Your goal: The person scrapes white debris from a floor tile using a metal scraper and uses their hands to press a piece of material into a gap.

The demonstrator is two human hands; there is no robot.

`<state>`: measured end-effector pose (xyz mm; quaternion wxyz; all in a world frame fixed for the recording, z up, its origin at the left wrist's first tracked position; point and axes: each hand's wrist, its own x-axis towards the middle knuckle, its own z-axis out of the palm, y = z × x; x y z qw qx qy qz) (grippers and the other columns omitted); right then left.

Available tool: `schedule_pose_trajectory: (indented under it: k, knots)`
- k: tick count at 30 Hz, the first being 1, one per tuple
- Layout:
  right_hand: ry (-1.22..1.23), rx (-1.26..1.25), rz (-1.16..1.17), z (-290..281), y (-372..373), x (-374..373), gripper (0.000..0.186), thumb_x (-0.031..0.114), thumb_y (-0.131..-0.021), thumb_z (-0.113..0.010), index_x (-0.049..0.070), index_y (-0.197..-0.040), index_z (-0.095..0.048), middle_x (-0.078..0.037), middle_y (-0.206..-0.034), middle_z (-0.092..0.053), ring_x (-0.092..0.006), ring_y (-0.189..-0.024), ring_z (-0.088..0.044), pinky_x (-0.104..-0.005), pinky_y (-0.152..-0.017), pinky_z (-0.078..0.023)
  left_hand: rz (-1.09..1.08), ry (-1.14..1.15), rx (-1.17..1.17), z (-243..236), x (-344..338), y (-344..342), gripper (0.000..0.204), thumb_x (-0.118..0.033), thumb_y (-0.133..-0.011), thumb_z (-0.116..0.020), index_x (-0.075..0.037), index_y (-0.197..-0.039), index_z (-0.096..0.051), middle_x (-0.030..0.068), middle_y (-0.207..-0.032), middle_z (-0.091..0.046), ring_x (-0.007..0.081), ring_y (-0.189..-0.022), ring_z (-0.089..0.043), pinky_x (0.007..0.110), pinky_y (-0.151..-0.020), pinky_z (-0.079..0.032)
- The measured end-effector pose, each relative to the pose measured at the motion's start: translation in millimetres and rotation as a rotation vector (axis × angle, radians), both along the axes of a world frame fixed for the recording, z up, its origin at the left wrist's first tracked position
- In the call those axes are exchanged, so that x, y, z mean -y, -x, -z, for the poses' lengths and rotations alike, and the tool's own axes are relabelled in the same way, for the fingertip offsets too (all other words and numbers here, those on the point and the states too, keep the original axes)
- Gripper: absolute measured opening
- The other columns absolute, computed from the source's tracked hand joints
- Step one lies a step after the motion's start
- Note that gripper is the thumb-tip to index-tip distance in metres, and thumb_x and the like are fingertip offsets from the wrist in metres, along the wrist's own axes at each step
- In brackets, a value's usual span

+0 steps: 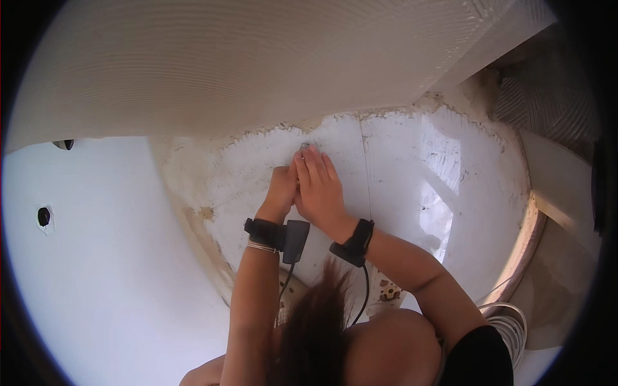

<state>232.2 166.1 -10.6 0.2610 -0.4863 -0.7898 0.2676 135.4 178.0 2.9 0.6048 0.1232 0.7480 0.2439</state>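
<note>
Both hands meet on a whitish, scuffed floor [257, 151], close to the base of the far wall. My left hand [280, 190] is closed, its fingers curled round something that the hands hide. Against it lies my right hand [318, 192], fingers stretched out nearly side by side and pointing toward the wall. Just beyond the right fingertips a small grey edge [305, 146] shows; its kind is too small and covered to tell. Each wrist wears a black strap with a cable, and a grey box [295, 241] sits at the left one.
Combed ridges cover the far wall [225, 64]; crumbly residue lines its foot. A smooth white surface with a dark round hole [44, 217] rises at left. At right are a pale raised edge [515, 254] and coiled white cable [512, 331]. My knee [393, 350] is close by.
</note>
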Motion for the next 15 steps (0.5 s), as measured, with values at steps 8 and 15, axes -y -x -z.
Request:
schedule_pose_trajectory:
  k: [8, 15]
  knots:
    - [-0.041, 0.134, -0.062, 0, -10, 1, 0.049, 0.014, -0.072, -0.05, -0.003, -0.117, -0.041, -0.027, -0.107, -0.046, -0.0425, -0.105, -0.043, -0.0445, -0.094, -0.028, 0.13, -0.018, 0.155, 4, -2, -3, 0.042, -0.03, -0.089, -0.037, 0.001, -0.117, -0.042, 0.0076, -0.11, -0.049, 0.0151, -0.096, -0.049, 0.025, -0.079, -0.041]
    - [-0.147, 0.254, -0.145, -3, 3, 43, 0.047, 0.01, -0.069, -0.05, -0.005, -0.113, -0.043, -0.027, -0.107, -0.043, -0.0466, -0.102, -0.041, -0.0472, -0.087, -0.036, 0.393, -0.251, -0.098, 30, 56, 22, 0.044, -0.038, -0.086, -0.042, -0.003, -0.111, -0.051, 0.0056, -0.079, -0.058, 0.0095, -0.063, -0.052, 0.023, -0.048, -0.04]
